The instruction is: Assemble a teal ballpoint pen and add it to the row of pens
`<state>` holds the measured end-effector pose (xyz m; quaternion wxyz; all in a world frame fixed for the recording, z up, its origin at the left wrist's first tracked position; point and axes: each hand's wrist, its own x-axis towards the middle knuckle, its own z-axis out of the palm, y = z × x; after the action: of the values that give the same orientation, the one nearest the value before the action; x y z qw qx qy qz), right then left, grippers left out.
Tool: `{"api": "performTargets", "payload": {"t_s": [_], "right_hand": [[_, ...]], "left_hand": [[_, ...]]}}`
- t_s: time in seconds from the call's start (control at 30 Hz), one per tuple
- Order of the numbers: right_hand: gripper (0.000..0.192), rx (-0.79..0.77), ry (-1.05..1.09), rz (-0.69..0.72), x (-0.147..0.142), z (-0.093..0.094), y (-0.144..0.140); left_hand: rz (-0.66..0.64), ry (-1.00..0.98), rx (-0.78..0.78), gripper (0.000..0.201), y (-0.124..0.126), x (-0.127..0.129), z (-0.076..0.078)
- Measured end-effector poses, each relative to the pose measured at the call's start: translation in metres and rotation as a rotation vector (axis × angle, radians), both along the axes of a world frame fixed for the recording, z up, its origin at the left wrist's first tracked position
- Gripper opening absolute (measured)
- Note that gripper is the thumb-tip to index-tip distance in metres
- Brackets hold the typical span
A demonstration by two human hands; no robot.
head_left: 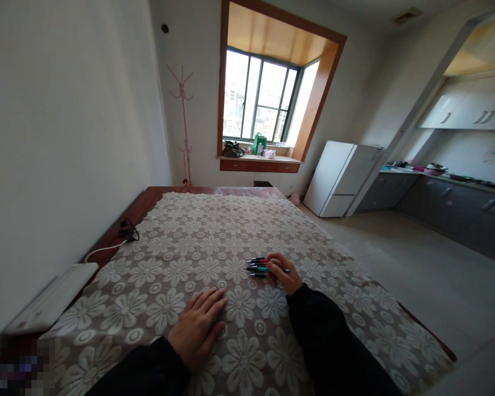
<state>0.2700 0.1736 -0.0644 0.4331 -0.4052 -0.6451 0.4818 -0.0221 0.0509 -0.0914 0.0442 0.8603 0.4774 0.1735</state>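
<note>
Several slim pens lie side by side on the flower-patterned tablecloth [206, 242], their tips pointing left. Among them are a red pen [257, 263], a teal pen [262, 269] and a black pen [257, 275] nearest me. My right hand [284, 274] is over their right ends, thumb and fingers closed on the teal pen, whose end pokes out past the fingers. The hand hides parts of the other pens. To the left and closer to me, my left hand [202, 324] lies flat on the cloth, fingers outstretched, holding nothing.
Along the table's left edge are a white flat box [53, 297], a white cable [103, 250] and a black cord [128, 230]. A pink coat stand [184, 126] stands beyond the table. A white fridge [338, 176] and kitchen counter [445, 203] are at the right.
</note>
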Motion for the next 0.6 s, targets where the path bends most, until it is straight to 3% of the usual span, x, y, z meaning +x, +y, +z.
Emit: {"api": "performTargets", "payload": {"t_s": [0.13, 0.37, 0.6], "right_hand": [[0.034, 0.094, -0.09, 0.014, 0.01, 0.008, 0.003], [0.032, 0.261, -0.448, 0.294, 0.031, 0.016, 0.004], [0.033, 0.232, -0.402, 0.222, 0.04, 0.015, 0.005]], "left_hand": [[-0.006, 0.0, -0.002, 0.055, 0.0, 0.0, 0.001], [-0.003, 0.003, 0.005, 0.056, 0.0, -0.001, 0.001], [-0.003, -0.006, 0.021, 0.057, 0.0, 0.0, 0.0]]}}
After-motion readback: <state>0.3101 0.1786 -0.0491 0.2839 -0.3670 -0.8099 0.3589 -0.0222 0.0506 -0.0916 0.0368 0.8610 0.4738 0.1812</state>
